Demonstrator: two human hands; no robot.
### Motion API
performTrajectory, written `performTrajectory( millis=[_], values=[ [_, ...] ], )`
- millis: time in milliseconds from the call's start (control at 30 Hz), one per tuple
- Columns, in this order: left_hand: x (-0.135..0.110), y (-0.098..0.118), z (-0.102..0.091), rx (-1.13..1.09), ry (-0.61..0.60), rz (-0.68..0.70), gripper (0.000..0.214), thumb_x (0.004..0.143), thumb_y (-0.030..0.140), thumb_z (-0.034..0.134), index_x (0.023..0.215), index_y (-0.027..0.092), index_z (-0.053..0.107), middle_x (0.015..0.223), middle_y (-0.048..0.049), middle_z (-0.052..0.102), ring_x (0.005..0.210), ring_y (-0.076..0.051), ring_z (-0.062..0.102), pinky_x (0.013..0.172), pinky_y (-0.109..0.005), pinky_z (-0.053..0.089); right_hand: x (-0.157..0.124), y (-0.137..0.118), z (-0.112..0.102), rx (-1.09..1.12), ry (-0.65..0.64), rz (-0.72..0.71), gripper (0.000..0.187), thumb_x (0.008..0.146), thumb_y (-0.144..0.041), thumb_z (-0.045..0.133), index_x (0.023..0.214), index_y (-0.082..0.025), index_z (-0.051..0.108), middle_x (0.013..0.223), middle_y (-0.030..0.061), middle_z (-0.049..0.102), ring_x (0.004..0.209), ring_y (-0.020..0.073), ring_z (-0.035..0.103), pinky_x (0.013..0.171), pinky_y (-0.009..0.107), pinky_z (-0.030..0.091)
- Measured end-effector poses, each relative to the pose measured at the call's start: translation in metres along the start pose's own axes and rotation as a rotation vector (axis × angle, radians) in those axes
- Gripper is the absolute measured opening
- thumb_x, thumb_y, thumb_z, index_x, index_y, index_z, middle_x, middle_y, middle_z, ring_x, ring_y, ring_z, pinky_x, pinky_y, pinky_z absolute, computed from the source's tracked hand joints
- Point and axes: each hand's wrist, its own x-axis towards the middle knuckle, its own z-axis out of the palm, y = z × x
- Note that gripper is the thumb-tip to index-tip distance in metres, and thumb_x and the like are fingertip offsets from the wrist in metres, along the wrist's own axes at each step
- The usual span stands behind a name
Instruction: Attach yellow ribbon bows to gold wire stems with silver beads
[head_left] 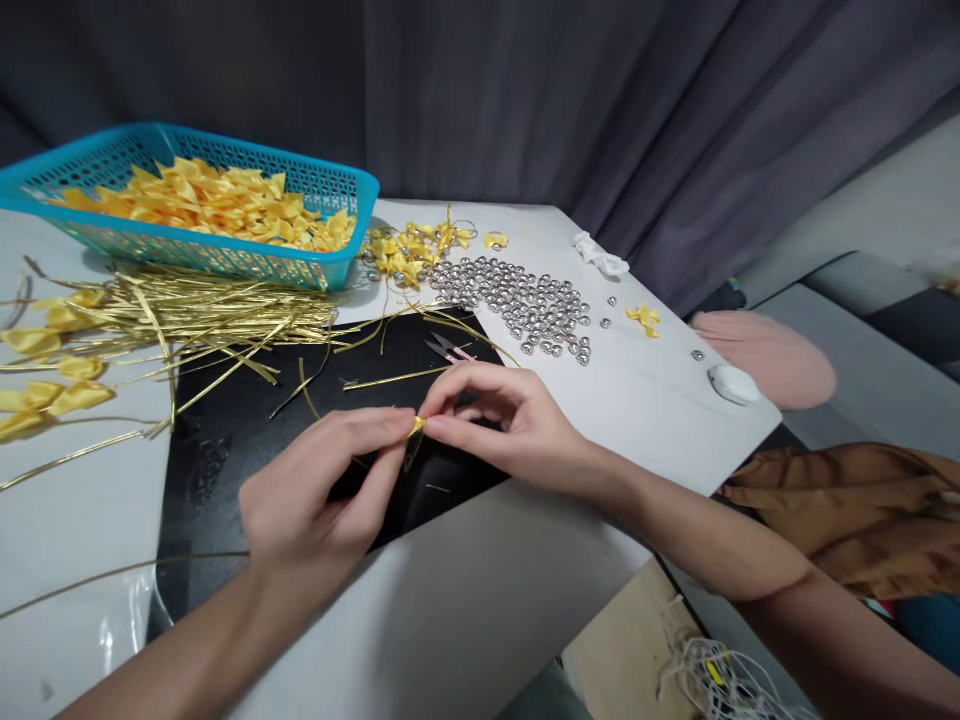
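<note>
My left hand [330,475] and my right hand [510,420] meet fingertip to fingertip above a black mat [247,420]. Between them is a small yellow ribbon piece [416,427], pinched by thumb and forefinger on both sides. Most of it is covered by the fingers, so its full shape does not show. A thin gold loop hangs just below it. Small scissors [448,348] lie partly open on the mat behind my right hand. A cut length of gold tie [390,381] rests in front of them.
A blue basket [285,250] of yellow ribbon bows stands at the back left. Gold twist ties [217,310] are heaped before it, with loose bows [56,395] at left. Silver bells [525,300] spread behind my right hand. A white computer mouse [733,384] sits near the table's right corner.
</note>
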Motion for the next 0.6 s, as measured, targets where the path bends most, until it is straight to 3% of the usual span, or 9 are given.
performTrajectory(
  millis=[167,333,433,533,600],
  values=[
    [0.002,0.001,0.0,0.007,-0.026,0.002,0.018,0.077,0.008,0.06,0.082,0.025,0.066,0.082,0.0021,0.075,0.074,-0.015,0.071,0.07,-0.024,0.058,0.0,-0.001,0.001,-0.015,0.017,0.023,0.007,0.082,-0.02,0.058,0.08,-0.014,0.057,0.081,0.0004,0.055,0.07,0.0065,0.049,0.058,0.017,0.042],
    [0.005,0.001,0.003,-0.079,-0.114,-0.04,0.015,0.078,0.011,0.058,0.075,0.023,0.066,0.077,0.001,0.075,0.069,-0.015,0.071,0.067,-0.023,0.058,0.002,0.001,0.001,0.153,0.062,0.122,0.018,0.082,-0.031,0.06,0.079,-0.015,0.052,0.072,-0.0033,0.046,0.058,0.0041,0.04,0.046,0.014,0.035],
    [0.007,0.0,0.006,-0.208,-0.162,-0.21,0.009,0.076,0.016,0.061,0.072,0.022,0.067,0.073,0.0006,0.075,0.067,-0.016,0.071,0.063,-0.022,0.058,0.004,0.005,0.0,0.236,0.104,0.2,0.024,0.081,-0.038,0.061,0.082,-0.016,0.051,0.074,-0.0042,0.048,0.05,0.0018,0.038,0.039,0.012,0.033],
    [0.01,0.0,0.007,-0.34,-0.142,-0.394,0.004,0.071,0.017,0.067,0.071,0.021,0.067,0.069,0.0007,0.074,0.063,-0.015,0.07,0.057,-0.02,0.058,0.006,0.007,0.001,0.33,0.067,0.281,0.022,0.084,-0.038,0.057,0.083,-0.017,0.049,0.076,-0.0038,0.053,0.044,0.0009,0.039,0.035,0.013,0.035],
    [0.013,0.0,0.007,-0.393,-0.139,-0.447,0.003,0.068,0.018,0.069,0.068,0.02,0.067,0.065,0.0005,0.072,0.059,-0.015,0.069,0.055,-0.02,0.057,0.007,0.007,0.002,0.395,0.041,0.296,0.021,0.085,-0.036,0.056,0.081,-0.016,0.049,0.076,-0.0033,0.055,0.044,0.0012,0.04,0.036,0.012,0.038]
  ],
)
